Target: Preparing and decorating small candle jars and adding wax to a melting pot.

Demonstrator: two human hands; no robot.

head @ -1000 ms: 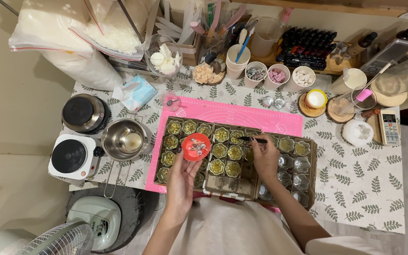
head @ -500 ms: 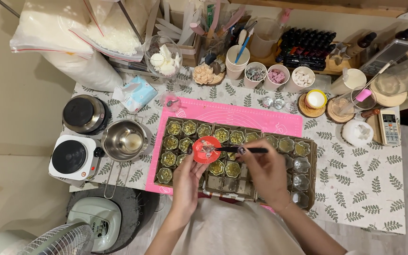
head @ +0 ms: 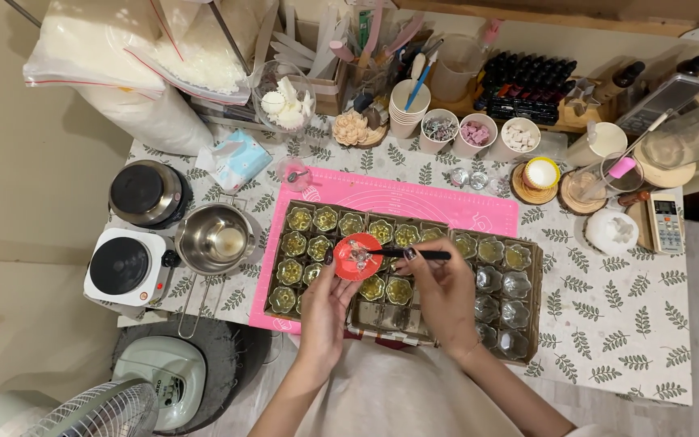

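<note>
- My left hand [head: 323, 311] holds a small red dish [head: 357, 257] up over the tray, fingers curled under and around its rim, so the little clear bits in it sit level and within easy reach.
- My right hand [head: 444, 295] has its fingers pinched together on a thin black tool [head: 414, 254], which lies almost flat with its tip in the dish, right among those bits.
- I keep the dish just above the left half of the cardboard tray [head: 531, 301], close to the small glass jars [head: 326, 218], so whatever I pick up travels only a short way.
- The tray lies on one pink mat [head: 414, 194], which covers the leaf-print cloth on the desk [head: 608, 324].
- Jars: the left section looks like three rows; the ones there show a yellowish fill, while the ones on the right look clear. My hands cover several, so I cannot give a full count.
- To the left stand one white hot plate [head: 121, 265], one steel pot [head: 216, 239] with a long handle, and one lidded round pot [head: 148, 192], all kept just off the mat.
- Along the back edge sit three small cups [head: 476, 134] of bits in a row, plus one taller cup holding tools.
- One remote control [head: 665, 222] lies at the far right.
</note>
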